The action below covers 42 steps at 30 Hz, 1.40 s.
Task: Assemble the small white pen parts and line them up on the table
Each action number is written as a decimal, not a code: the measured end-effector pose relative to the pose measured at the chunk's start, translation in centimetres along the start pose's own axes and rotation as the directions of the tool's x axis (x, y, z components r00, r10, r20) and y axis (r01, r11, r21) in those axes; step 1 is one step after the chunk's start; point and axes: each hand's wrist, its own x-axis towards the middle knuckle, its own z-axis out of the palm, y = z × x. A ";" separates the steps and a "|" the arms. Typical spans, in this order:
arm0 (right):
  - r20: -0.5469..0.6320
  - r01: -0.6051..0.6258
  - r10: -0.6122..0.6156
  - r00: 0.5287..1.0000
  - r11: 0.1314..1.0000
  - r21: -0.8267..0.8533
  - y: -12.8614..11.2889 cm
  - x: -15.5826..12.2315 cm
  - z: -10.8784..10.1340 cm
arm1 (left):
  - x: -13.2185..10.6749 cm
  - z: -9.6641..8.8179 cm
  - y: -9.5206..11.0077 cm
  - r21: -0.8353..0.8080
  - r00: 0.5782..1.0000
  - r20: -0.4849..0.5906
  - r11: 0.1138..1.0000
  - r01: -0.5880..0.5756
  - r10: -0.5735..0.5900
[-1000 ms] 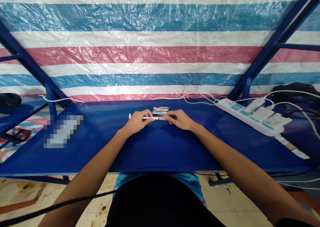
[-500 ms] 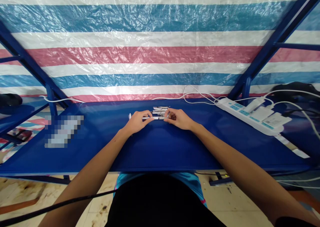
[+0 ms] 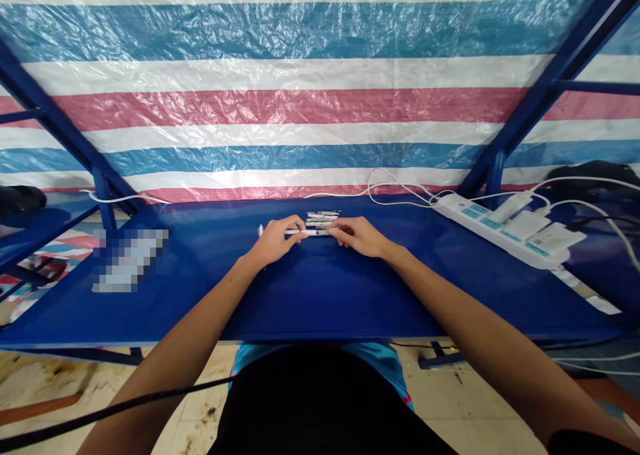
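Note:
My left hand (image 3: 276, 239) is closed in a pinch on one end of a slim white pen (image 3: 311, 232). At the pen's other, darker end, the fingertips of my right hand (image 3: 361, 236) are pinched together on it. The pen lies level between the two hands, just above or on the blue table; I cannot tell which. Right behind it rests a small pile of several similar white pens (image 3: 323, 215), partly hidden by my right fingers. A small white piece (image 3: 260, 231) shows beyond the left knuckles, its kind unclear.
On the right of the blue table (image 3: 320, 295) lies a white power strip (image 3: 500, 231) with plugged-in chargers and white cables (image 3: 395, 187). A blurred-out flat object (image 3: 131, 261) lies at left. Blue metal posts (image 3: 495, 171) and a striped plastic sheet (image 3: 320, 108) stand behind.
Both hands stay on the same pen, with only slight shifts. My right fingers look a little straighter along the pen's end. The pile of pens has not visibly moved.

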 end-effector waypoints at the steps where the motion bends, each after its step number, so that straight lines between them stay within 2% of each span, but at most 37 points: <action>1: 0.008 0.003 -0.003 1.000 1.000 -0.009 0.0 0.0 0.0 | 0.0 0.0 0.0 0.012 1.000 -0.003 1.000 -0.002 0.002; 8: 0.034 -0.014 0.013 0.999 1.000 0.007 0.0 0.1 0.0 | 0.1 0.1 -0.3 0.053 1.000 0.001 0.999 0.000 0.000; 15: 0.011 -0.024 0.024 1.000 1.000 0.017 -0.1 0.0 0.1 | 0.1 0.2 -0.4 0.047 1.000 -0.007 0.999 -0.011 0.011; 26: 0.016 -0.025 0.025 1.000 1.000 0.012 -0.4 -0.2 -0.1 | 0.1 0.0 0.2 -0.024 0.999 0.034 1.000 -0.015 0.015; 31: 0.025 -0.021 0.021 0.999 1.000 0.008 -0.3 -0.1 -0.1 | 0.0 0.0 0.2 -0.041 1.000 0.022 0.999 -0.013 0.014; 42: 0.054 -0.024 0.024 0.998 1.000 0.002 0.0 0.1 -0.1 | 0.1 0.2 -0.5 0.059 1.000 -0.024 0.998 -0.017 0.019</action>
